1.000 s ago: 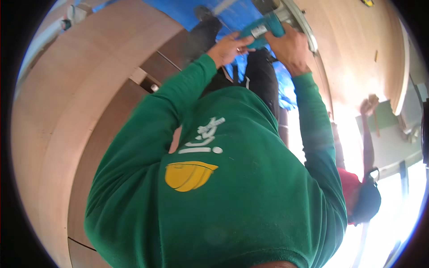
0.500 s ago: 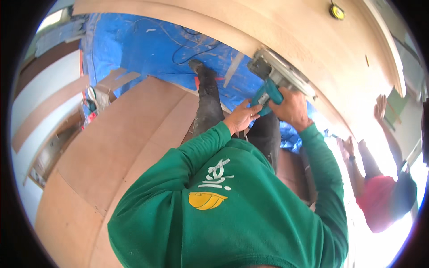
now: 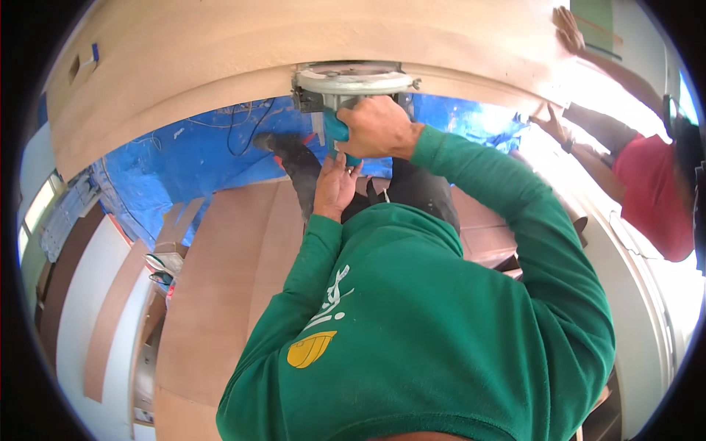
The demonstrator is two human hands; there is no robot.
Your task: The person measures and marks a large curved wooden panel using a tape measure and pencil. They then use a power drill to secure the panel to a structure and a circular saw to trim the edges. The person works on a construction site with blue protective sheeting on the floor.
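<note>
A teal circular saw (image 3: 337, 129) with a grey metal base sits at the near edge of a large pale plywood panel (image 3: 243, 44). My right hand (image 3: 379, 126) is closed around the saw's handle. Below it, my left hand (image 3: 336, 184) has its fingers against the teal rear end of the saw, closed on it as far as they show. The blade is not visible from here.
At the right, a person in red (image 3: 654, 187) has one hand (image 3: 568, 31) on the panel's end and another at its near edge. A blue tarp (image 3: 198, 151) with a black cord covers the floor. Brown boards (image 3: 213, 294) lie at the left.
My view has turned, and the saw now lies straighter along the panel edge, left of its former place in view. Both hands stay on it. The tape measure has left the view.
</note>
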